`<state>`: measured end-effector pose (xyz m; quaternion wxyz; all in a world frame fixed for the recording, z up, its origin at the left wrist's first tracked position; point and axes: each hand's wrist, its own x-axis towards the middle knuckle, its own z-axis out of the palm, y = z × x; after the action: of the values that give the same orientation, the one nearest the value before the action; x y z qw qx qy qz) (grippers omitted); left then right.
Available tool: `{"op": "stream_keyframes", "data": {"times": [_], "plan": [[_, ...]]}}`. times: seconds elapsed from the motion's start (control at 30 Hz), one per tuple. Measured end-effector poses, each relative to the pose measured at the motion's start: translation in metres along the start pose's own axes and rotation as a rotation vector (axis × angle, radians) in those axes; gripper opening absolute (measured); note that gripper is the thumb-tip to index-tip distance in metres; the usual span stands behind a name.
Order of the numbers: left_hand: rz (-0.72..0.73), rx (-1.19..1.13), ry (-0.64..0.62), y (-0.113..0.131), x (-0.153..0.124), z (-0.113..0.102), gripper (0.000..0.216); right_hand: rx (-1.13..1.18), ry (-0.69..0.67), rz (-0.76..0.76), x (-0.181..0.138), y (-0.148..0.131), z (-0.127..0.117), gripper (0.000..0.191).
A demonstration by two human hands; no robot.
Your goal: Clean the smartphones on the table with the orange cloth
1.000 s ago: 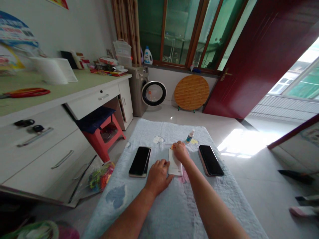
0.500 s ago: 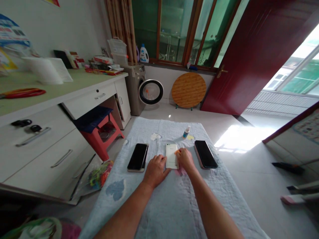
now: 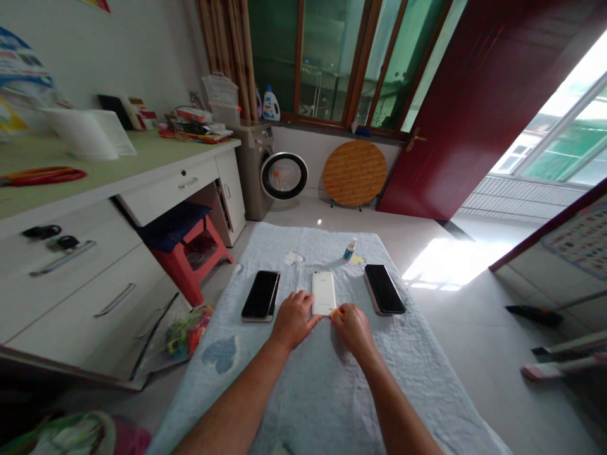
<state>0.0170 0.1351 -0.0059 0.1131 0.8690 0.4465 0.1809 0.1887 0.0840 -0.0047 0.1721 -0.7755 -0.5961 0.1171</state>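
White phone (image 3: 324,291) flat on the sheet (image 3: 294,404), left hand (image 3: 294,318) spread against its left edge, right hand (image 3: 353,326) pinching an orange scrap (image 3: 336,313) at its near right corner. Probably light, stiff, slick (fragile too, I'd guess): best held by the long edges.

Two bare forearms reach in from the near edge and converge toward the middle; the left forearm (image 3: 232,398) slants far and to the right, the right forearm (image 3: 398,404) far and to the left; the left hand (image 3: 294,319) is palm down, its fingers (image 3: 300,298) bent gently and pointing far, its thumb (image 3: 314,321) spread out to the right; the right hand (image 3: 351,328) is more tightly curled, back upward, with fingers bunched and tips toward the left; the hands are near each other, just apart.
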Motion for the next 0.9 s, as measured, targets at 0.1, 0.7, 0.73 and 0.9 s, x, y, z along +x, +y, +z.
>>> {"op": "stream_keyframes", "data": {"times": [0.1,0.7,0.73,0.9], "plan": [[0.007,-0.009,0.0,-0.002,0.001,0.001,0.04,-0.026,0.001,0.001,0.015,-0.002,-0.001,0.019],[0.018,-0.07,-0.025,-0.007,0.003,0.002,0.044,-0.14,-0.005,-0.01,0.118,-0.013,0.009,0.029],[0.016,-0.07,-0.03,-0.007,0.003,0.002,0.044,-0.146,-0.019,-0.019,0.121,-0.015,0.009,0.029],[0.013,-0.063,-0.024,-0.008,0.004,0.004,0.045,-0.184,-0.076,-0.08,0.129,-0.027,0.009,0.026]]}}
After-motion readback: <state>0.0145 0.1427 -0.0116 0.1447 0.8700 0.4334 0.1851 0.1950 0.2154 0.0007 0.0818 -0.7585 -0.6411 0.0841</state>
